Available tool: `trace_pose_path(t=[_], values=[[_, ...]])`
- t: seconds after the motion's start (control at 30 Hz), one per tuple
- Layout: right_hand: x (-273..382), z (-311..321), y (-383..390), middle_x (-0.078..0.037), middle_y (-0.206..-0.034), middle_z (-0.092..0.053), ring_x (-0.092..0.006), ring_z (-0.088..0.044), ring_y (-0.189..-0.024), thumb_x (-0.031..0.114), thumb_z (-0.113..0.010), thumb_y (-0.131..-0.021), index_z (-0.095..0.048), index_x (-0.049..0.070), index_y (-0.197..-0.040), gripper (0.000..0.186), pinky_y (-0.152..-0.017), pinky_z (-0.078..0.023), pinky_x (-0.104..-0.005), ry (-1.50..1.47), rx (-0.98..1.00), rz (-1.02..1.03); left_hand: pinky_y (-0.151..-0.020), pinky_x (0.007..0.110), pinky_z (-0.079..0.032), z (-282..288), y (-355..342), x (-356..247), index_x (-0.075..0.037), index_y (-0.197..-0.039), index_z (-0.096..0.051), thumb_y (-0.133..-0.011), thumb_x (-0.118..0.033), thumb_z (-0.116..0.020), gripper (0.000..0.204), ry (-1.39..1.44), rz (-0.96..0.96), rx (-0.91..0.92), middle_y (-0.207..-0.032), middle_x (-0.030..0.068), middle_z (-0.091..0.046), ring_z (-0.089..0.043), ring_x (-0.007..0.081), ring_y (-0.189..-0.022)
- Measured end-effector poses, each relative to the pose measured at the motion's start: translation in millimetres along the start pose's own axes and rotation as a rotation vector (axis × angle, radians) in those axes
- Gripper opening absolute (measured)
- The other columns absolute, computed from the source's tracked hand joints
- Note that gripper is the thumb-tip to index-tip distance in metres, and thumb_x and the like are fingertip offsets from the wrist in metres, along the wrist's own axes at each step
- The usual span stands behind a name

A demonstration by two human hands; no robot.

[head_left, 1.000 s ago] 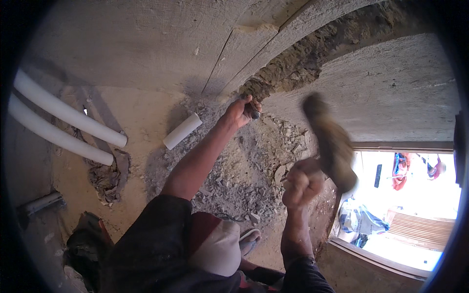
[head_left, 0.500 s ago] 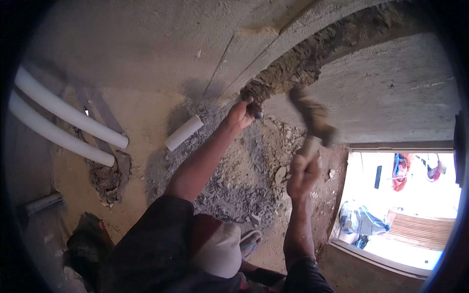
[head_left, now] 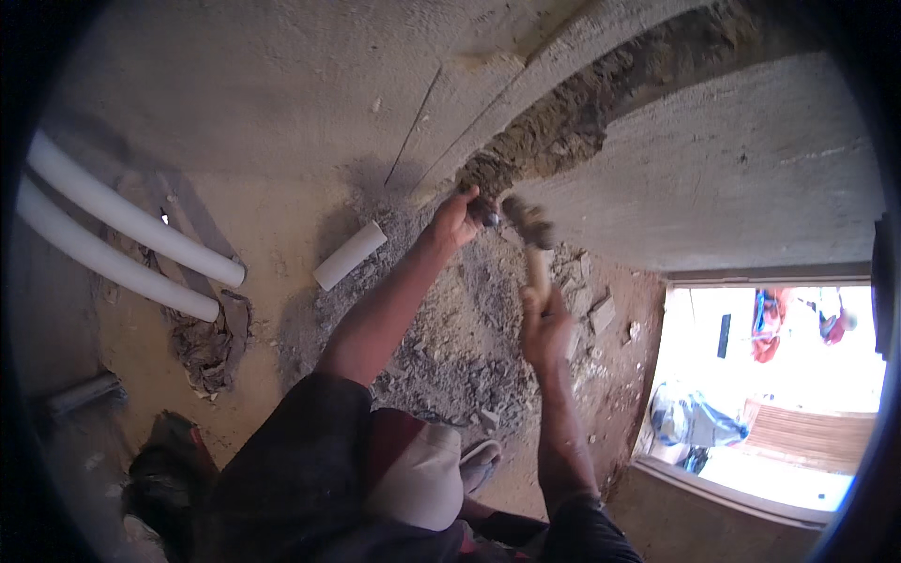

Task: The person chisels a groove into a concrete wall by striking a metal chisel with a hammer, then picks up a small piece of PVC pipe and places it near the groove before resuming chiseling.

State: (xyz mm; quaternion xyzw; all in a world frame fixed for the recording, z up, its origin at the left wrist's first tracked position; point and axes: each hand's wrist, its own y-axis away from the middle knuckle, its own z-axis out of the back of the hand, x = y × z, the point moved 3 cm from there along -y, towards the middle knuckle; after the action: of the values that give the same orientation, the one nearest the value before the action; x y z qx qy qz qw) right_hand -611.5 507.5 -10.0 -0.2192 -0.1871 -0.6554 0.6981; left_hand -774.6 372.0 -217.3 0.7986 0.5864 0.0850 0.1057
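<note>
My left hand (head_left: 454,221) is closed around a dark chisel (head_left: 490,219), its rounded metal end showing beside my fingers. The chisel is at the lower end of a rough channel (head_left: 563,141) cut into the grey plastered wall (head_left: 713,174); its tip is hidden. In my right hand (head_left: 548,328) is a hammer with a pale handle. The hammer's head (head_left: 530,223), smeared by motion, is just right of the chisel's end; whether they touch I cannot tell.
Broken rubble (head_left: 441,375) covers the floor beneath my hands. A short white pipe (head_left: 350,255) lies left of my left forearm. Two long white pipes (head_left: 141,220) curve down at the left. A bright opening (head_left: 723,375) at the right shows a plastic bag (head_left: 694,419).
My right hand has swung the hammer left, toward the chisel's end. My left hand has stayed in nearly the same place with the chisel.
</note>
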Motion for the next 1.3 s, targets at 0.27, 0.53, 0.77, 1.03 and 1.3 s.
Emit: trace_pose_path(t=[0.27,0.53,0.77,1.03,1.3], values=[[72.4,55.2,-2.6,-0.009,-0.071,-0.054,-0.0157,-0.053,-0.059,0.044,-0.062,-0.084,-0.048,0.003,-0.098,0.045,-0.053,-0.044,-0.0292,-0.958,-0.517,0.724,-0.075,0.041,-0.054,-7.7,-8.9,-7.3,0.0,-0.097,-0.049,-0.096,-0.014,-0.05,0.014,0.061,-0.002,-0.031,-0.086,0.016,-0.06,-0.062,0.0283,-0.079],[-28.8,-33.4,-9.3,-0.011,-0.064,-0.057,-0.0212,-0.057,-0.057,0.041,-0.053,-0.092,-0.057,-0.001,-0.102,0.044,-0.054,-0.046,-0.0398,-0.055,-0.019,-0.144,-0.07,0.039,-0.054,-22.1,-7.0,-3.9,0.004,-0.107,-0.05,-0.096,-0.015,-0.048,0.022,0.019,-0.09,0.01,-0.089,0.0154,-0.062,-0.063,0.0277,-0.079],[64.0,68.7,-26.1,-0.005,-0.059,-0.046,-0.0109,-0.042,-0.048,0.043,-0.043,-0.094,-0.048,0.001,-0.085,0.044,-0.042,-0.035,-0.0223,-0.474,-0.5,0.574,-0.07,0.036,-0.054,-7.2,-10.7,-14.7,0.002,-0.11,-0.048,-0.097,-0.016,-0.048,0.022,0.092,0.01,0.086,-0.093,0.0166,-0.061,-0.062,0.0281,-0.08],[-19.4,-50.1,-17.8,-0.022,-0.076,-0.063,-0.0373,-0.063,-0.068,0.037,-0.058,-0.09,-0.054,0.001,-0.102,0.038,-0.059,-0.049,-0.044,0.181,-0.069,0.01,-0.078,0.04,-0.054,-9.5,-25.9,-12.5,0.003,-0.113,-0.05,-0.094,-0.013,-0.051,0.024,0.139,-0.013,0.013,-0.1,0.0161,-0.062,-0.063,0.028,-0.088],[8.0,-14.8,-33.9,-0.024,-0.073,-0.063,-0.0452,-0.061,-0.069,0.041,-0.056,-0.089,-0.05,0.003,-0.104,0.041,-0.06,-0.047,-0.0534,0.187,0.141,-0.057,-0.086,0.043,-0.05,-12.9,-15.0,-13.6,-0.001,-0.115,-0.051,-0.098,-0.02,-0.042,0.027,0.042,-0.086,0.011,-0.108,0.0153,-0.062,-0.061,0.0286,-0.098]])
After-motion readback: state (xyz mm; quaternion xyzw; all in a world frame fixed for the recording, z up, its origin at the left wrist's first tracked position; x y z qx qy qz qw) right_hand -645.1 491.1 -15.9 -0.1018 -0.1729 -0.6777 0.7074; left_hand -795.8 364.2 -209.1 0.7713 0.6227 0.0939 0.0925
